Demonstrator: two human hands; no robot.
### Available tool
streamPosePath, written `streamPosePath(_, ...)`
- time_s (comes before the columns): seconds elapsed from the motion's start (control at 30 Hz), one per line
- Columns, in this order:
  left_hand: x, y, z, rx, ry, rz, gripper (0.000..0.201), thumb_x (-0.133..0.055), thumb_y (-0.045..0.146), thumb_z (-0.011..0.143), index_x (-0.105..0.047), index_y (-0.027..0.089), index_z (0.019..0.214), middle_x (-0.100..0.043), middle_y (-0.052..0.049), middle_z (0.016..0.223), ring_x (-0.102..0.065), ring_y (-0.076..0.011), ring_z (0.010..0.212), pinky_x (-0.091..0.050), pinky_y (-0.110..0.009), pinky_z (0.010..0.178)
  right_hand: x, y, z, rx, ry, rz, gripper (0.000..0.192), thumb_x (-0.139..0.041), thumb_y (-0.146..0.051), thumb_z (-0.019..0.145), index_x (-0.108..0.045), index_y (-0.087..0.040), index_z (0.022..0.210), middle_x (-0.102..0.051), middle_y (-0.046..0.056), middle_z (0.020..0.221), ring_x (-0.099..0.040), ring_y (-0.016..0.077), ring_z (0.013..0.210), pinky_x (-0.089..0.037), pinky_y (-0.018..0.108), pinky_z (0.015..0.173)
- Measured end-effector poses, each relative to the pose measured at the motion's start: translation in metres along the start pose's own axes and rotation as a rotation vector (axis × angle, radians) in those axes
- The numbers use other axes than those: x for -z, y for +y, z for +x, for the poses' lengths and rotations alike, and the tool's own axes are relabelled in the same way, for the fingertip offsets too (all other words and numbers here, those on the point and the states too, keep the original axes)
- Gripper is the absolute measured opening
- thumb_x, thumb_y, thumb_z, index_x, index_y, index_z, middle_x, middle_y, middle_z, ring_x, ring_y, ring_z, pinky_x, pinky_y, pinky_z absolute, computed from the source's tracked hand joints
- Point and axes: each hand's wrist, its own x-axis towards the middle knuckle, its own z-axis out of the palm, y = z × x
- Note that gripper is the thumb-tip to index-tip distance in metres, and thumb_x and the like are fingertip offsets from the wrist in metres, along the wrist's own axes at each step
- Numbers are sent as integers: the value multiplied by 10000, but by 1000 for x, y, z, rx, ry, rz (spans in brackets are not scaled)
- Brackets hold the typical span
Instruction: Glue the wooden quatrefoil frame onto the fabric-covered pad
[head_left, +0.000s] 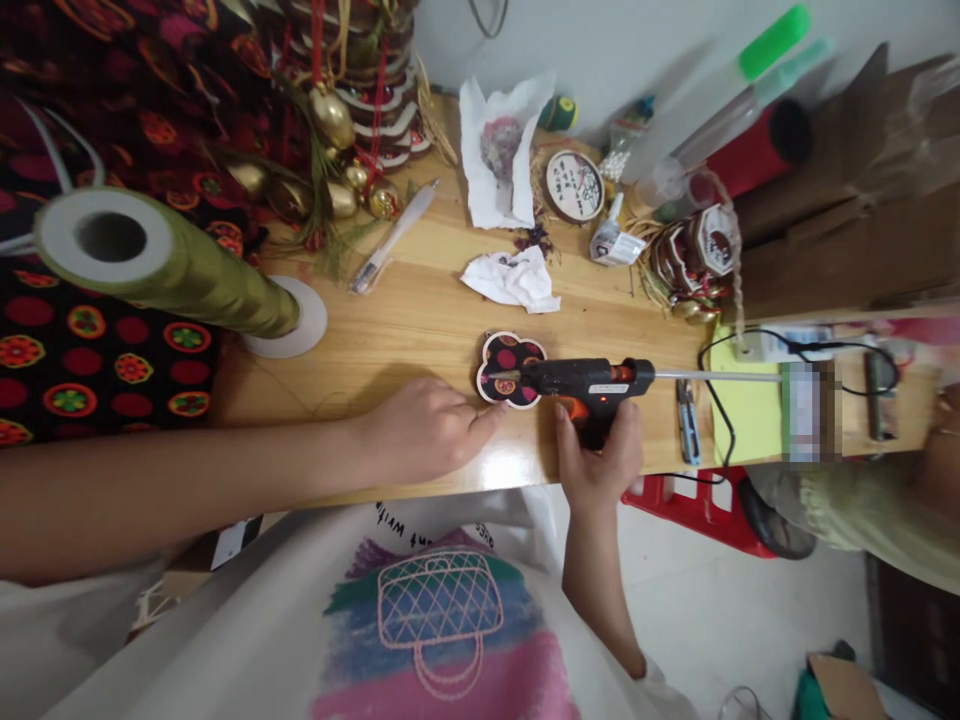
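A small flower-shaped plaque (523, 351) lies on the table, with a pale rim and dark patterned fabric on its face. My left hand (431, 432) reaches in from the left, most fingers curled, and steadies the plaque's lower edge with an outstretched fingertip. In my right hand (600, 465) is a black hot glue gun (574, 374), gripped by its handle, its orange trigger partly showing. The gun's nozzle points left, over the plaque; whether it touches the fabric I cannot tell. A long glue stick (720, 376) sticks out of its back.
Crumpled white paper (514, 278), a pen (396, 235), a small bottle (616, 240) and a round plaque (574, 187) lie beyond. At left stands a green ribbon spool (202, 265) by patterned fabric (90, 370). A blue utility knife (687, 420) and black cord lie right, near another person's sleeve (862, 515).
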Motion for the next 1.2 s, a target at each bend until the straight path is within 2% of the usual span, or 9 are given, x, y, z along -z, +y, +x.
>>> streamPosePath(0.13,0,0,0,-7,24,2,220,-481,84,912,-652,67,1050,-570,40,500,-564,-130,451,-414,-286,442,-1,1,0,28,3,-14,355,-648,-390,878,-530,-174,1134,-584,24,781,-583,158,665,-463,256,549)
streamPosePath(0.3,-1,0,-2,-13,-10,-3,239,-471,86,916,-641,65,1081,-605,28,537,-579,-126,480,-427,-283,465,-2,3,0,72,24,-21,374,-648,-359,879,-510,-175,1174,-589,34,802,-593,168,691,-477,263,560)
streamPosePath(0.43,0,-1,-4,-19,-61,2,264,-471,98,919,-629,72,1129,-619,24,555,-587,-128,496,-426,-284,476,-1,3,-2,41,15,-16,395,-644,-377,878,-504,-187,1194,-592,31,810,-596,167,692,-492,274,568)
streamPosePath(0.57,0,-1,-4,-19,-46,-12,262,-474,98,922,-629,67,1131,-621,27,559,-586,-124,497,-424,-285,482,0,2,-2,-26,-16,-13,379,-635,-407,878,-517,-190,1165,-592,26,808,-606,164,684,-500,283,567)
streamPosePath(0.8,-1,0,-4,-9,-56,-34,267,-477,85,919,-631,51,1134,-624,9,572,-585,-133,512,-428,-283,498,0,1,0,26,18,5,331,-650,-377,873,-518,-192,1114,-570,16,785,-596,159,684,-477,258,535)
streamPosePath(1.03,1,-1,-5,-17,-64,-53,271,-471,73,913,-627,42,1131,-624,7,572,-583,-136,510,-440,-283,501,0,1,-1,-9,-5,3,390,-639,-403,881,-508,-185,1177,-579,24,801,-585,160,680,-485,264,556)
streamPosePath(1.2,0,-1,-4,-12,-69,-47,283,-473,68,903,-618,46,1145,-635,6,592,-599,-137,525,-447,-286,495,0,0,0,-34,-8,3,373,-636,-409,882,-515,-185,1156,-585,24,802,-586,160,680,-479,260,562)
